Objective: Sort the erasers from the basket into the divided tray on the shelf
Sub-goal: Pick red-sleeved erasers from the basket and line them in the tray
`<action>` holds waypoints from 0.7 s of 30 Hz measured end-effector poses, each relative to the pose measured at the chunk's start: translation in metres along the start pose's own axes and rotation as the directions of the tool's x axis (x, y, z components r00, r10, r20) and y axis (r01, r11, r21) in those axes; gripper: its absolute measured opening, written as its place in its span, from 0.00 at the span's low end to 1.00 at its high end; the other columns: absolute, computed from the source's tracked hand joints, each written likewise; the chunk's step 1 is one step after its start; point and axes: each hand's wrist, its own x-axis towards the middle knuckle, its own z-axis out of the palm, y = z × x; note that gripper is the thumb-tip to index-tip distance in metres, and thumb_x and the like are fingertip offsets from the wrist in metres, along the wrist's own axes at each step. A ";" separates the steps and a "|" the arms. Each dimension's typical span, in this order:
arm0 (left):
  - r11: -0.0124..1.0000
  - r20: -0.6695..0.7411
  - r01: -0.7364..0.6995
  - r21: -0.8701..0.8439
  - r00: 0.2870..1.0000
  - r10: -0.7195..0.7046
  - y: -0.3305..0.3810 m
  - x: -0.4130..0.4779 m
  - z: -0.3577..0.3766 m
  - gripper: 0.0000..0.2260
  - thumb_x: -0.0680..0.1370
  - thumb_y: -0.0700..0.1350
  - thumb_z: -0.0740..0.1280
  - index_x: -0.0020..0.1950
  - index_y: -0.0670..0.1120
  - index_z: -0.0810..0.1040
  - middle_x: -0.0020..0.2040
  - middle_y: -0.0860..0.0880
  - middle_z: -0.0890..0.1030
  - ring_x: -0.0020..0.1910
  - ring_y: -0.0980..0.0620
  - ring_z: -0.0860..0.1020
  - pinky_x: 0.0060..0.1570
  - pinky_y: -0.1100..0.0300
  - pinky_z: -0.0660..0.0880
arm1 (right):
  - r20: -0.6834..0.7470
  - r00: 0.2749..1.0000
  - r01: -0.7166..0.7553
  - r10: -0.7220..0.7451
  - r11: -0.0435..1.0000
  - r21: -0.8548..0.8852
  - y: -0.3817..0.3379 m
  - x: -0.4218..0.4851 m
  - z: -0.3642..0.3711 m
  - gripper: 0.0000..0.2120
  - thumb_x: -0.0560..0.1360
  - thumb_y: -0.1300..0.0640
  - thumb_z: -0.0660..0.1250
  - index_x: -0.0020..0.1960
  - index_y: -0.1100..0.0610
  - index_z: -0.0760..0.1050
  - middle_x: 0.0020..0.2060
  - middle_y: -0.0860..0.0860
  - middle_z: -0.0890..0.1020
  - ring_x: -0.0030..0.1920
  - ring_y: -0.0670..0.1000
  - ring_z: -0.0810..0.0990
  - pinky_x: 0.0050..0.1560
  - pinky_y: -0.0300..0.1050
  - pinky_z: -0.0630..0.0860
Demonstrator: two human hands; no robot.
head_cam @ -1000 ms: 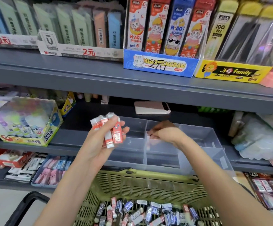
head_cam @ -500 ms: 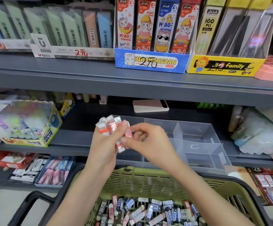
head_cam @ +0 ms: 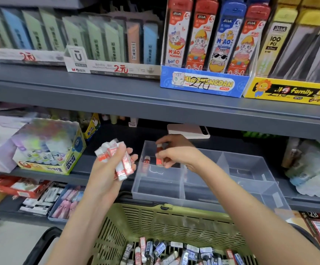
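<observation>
My left hand (head_cam: 111, 167) grips a bunch of red-and-white erasers (head_cam: 117, 159) just left of the clear divided tray (head_cam: 222, 188) on the middle shelf. Over the tray's left rear compartment, my right hand (head_cam: 176, 152) pinches a single red-and-white eraser (head_cam: 159, 155). One red eraser (head_cam: 146, 161) lies inside that compartment. Below, the green basket (head_cam: 155, 220) holds several mixed erasers (head_cam: 174, 251) in red, black and blue sleeves.
A glue box (head_cam: 59, 159) stands on the shelf to the left. A pink phone (head_cam: 188, 131) lies behind the tray, with plastic-wrapped packs (head_cam: 312, 169) to its right. Boxes of pencil leads fill the upper shelf (head_cam: 117, 88); eraser boxes (head_cam: 40, 199) sit on the lower shelf.
My right hand took one eraser from the bunch in my left hand and carried it right, over the tray's left compartment. The left hand stayed roughly in place.
</observation>
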 end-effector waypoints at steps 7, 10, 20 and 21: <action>0.996 0.020 0.090 -0.028 0.996 -0.089 -0.012 -0.004 -0.009 0.19 0.67 0.46 0.70 0.56 0.44 0.76 0.39 0.48 0.85 0.40 0.50 0.84 0.32 0.61 0.78 | 0.035 0.998 0.059 -0.047 0.768 -0.638 0.002 0.028 0.023 0.08 0.70 0.55 0.71 0.48 0.57 0.80 0.48 0.52 0.83 0.47 0.54 0.81 0.45 0.39 0.73; 0.995 0.020 0.092 -0.049 0.996 -0.091 -0.008 -0.004 -0.011 0.16 0.66 0.46 0.70 0.52 0.44 0.77 0.38 0.48 0.85 0.39 0.50 0.84 0.31 0.61 0.78 | 0.084 0.996 0.026 0.037 0.757 -0.653 0.007 0.033 0.027 0.10 0.74 0.52 0.67 0.47 0.59 0.81 0.47 0.54 0.82 0.48 0.54 0.79 0.44 0.40 0.72; 0.889 0.080 0.224 -0.400 0.974 -0.210 0.002 -0.012 -0.015 0.15 0.66 0.37 0.66 0.52 0.38 0.77 0.46 0.37 0.83 0.49 0.38 0.82 0.39 0.52 0.81 | 0.048 0.993 -0.060 0.108 0.811 -0.582 0.014 0.040 0.026 0.16 0.72 0.49 0.69 0.51 0.61 0.81 0.49 0.56 0.83 0.48 0.54 0.80 0.46 0.44 0.76; 0.884 0.080 0.227 -0.409 0.974 -0.213 0.002 -0.012 -0.016 0.16 0.66 0.37 0.66 0.53 0.38 0.77 0.47 0.37 0.83 0.50 0.38 0.82 0.40 0.51 0.81 | 0.026 0.992 -0.083 0.124 0.790 -0.607 0.013 0.041 0.027 0.17 0.71 0.48 0.69 0.49 0.62 0.80 0.47 0.55 0.82 0.45 0.54 0.79 0.42 0.43 0.74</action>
